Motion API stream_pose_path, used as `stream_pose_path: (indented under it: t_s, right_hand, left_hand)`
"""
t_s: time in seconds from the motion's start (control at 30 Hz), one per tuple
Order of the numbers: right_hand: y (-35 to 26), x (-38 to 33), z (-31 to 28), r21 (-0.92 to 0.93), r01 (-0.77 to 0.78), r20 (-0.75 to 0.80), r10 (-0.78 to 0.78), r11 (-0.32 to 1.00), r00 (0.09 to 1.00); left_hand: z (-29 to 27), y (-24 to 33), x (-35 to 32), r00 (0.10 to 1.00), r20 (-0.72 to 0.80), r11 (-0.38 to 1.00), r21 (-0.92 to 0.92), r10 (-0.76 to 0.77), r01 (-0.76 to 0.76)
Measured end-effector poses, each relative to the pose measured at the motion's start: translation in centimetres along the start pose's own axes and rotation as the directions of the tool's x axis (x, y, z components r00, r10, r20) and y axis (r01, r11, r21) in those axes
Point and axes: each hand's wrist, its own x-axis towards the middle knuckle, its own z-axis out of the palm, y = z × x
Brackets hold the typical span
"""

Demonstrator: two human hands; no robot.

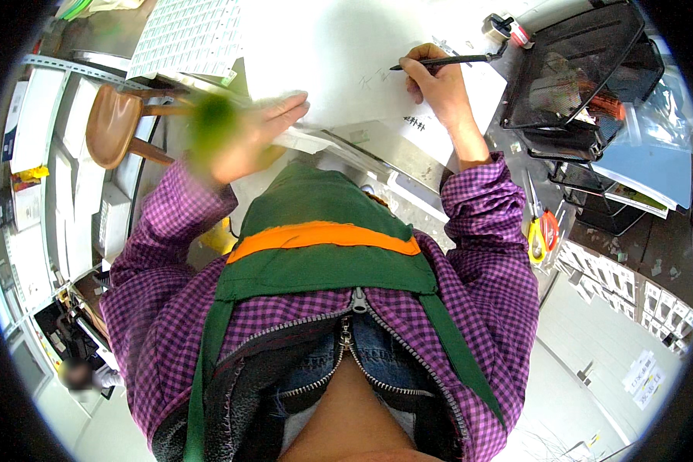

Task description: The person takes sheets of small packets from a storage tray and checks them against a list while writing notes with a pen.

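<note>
At upper centre, smooth white paper lies left of stacked black wire-mesh trays. Near the paper's left edge, the left hand is flat, fingers straight; the right hand, curled, grips a slim, dark, rod-shaped pen over the paper.

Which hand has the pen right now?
The right hand grips the black pen over the white paper; the left hand, fingers outstretched, shows no pen.

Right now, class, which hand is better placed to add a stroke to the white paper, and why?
Likely the right hand: it grips the black pen, tip toward the white paper. The left hand, fingers extended near the paper's edge, shows no pen.
</note>
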Motion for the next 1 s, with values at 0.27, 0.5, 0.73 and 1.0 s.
stream_pose_path:
  t_s: [0.27,0.5,0.73,1.0]
  right_hand:
    - [-0.2,-0.2,-0.1,0.039,0.017,0.026,-0.018,0.999,1.0]
    - [0.3,-0.1,-0.1,0.013,0.04,0.04,-0.041,0.999,0.998]
    - [-0.2,-0.3,0.0,0.01,0.02,0.019,-0.02,1.0,1.0]
    - [-2.5,-1.1,-2.6,0.559,0.109,0.08,-0.184,0.822,0.98]
  left_hand:
    - [-0.1,-0.3,0.2,0.997,0.0,0.989,0.122,0.078,-0.077]
    - [0.0,-0.3,0.0,0.996,-0.068,0.994,0.092,0.057,-0.051]
    - [0.3,0.3,0.5,0.997,-0.078,0.992,0.13,0.016,-0.006]
    - [0.0,-0.5,0.6,0.983,-0.183,0.984,0.175,0.012,0.02]
